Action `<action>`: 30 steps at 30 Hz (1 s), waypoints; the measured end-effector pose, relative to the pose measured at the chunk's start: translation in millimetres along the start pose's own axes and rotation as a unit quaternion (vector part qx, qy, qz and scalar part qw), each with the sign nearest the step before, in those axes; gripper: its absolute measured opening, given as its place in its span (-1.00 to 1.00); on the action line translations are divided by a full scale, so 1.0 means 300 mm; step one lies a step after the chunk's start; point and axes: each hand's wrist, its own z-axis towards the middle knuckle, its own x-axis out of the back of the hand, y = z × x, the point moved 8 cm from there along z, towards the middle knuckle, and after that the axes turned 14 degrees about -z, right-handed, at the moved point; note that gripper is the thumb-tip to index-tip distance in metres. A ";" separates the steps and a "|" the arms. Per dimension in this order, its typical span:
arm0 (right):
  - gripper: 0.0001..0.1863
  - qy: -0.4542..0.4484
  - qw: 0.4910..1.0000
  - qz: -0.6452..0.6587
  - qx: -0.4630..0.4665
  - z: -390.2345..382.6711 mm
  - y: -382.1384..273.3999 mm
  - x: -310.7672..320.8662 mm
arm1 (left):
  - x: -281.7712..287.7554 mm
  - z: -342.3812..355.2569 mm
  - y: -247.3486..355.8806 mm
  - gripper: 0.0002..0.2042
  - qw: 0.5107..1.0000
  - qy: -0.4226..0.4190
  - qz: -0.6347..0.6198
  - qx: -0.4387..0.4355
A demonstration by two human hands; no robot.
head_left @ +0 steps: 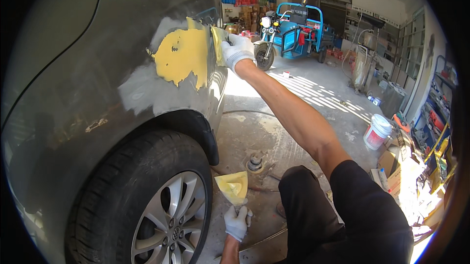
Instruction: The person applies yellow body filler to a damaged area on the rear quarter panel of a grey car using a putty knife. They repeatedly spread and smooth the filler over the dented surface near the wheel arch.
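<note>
In the head view, the person's gloved right hand (241, 49) is up beside the grey car's rear side panel (93, 75), its grip pinching a yellow-smeared spreader (218, 45). The fingers are partly hidden, and whether the blade touches the panel is hard to tell. Just left of it, a ragged patch of yellow filler (182, 57) lies on the panel above the wheel arch, bordered by dull, pale grey areas. Low down, to the right of the tyre (110, 203), the gloved left hand (236, 222) has its grip pinched on the narrow end of a broad putty knife (232, 185), blade upward, with a lump of yellow filler on its face. Farther back on the concrete floor (245, 137) stand a blue cargo tricycle (289, 41) and a white bucket (378, 131).
</note>
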 end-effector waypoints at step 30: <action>-0.67 0.070 0.974 0.086 0.198 -0.332 -0.525 0.299 | -0.009 0.004 0.032 -0.88 1.000 -0.014 0.024 -0.001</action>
